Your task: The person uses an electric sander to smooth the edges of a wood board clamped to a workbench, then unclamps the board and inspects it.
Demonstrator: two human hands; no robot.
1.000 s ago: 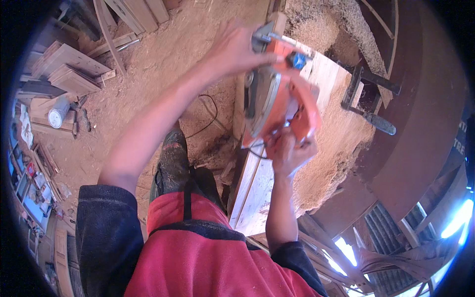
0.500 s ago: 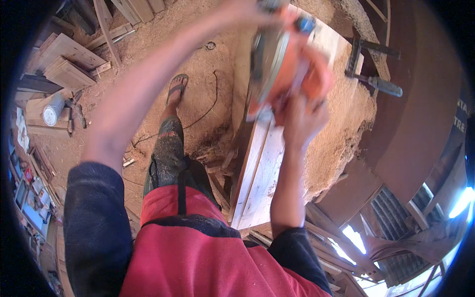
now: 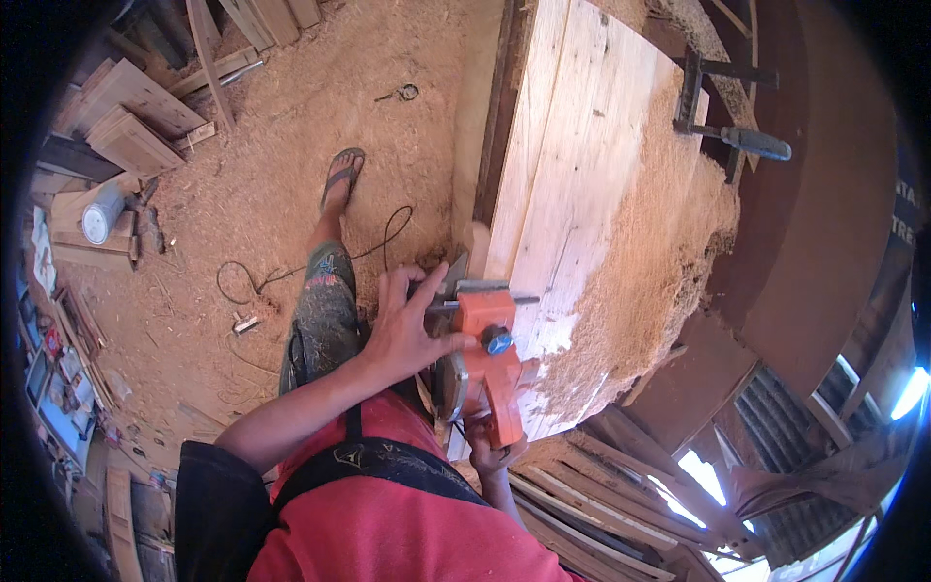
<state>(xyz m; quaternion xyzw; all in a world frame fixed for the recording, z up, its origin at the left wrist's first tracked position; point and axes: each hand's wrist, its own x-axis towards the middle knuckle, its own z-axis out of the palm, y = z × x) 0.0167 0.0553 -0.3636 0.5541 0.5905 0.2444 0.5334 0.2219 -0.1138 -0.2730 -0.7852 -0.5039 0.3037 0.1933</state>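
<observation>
An orange electric hand planer with a blue knob sits at the near end of a pale wooden board, over its left edge. My right hand is wrapped round the planer's rear handle, its fingers partly hidden beneath the orange body. Against the planer's left side, my left hand has its thumb on the body and its fingers bent over the metal side guide.
Wood shavings heap along the board's right side. A clamp grips its far right edge. On the sawdust-covered floor lies a black cord. Stacked boards and a white can stand at left.
Both hands have drawn the planer back along the board, from its far part to the near end close to my body. The cord on the floor has shifted into loops.
</observation>
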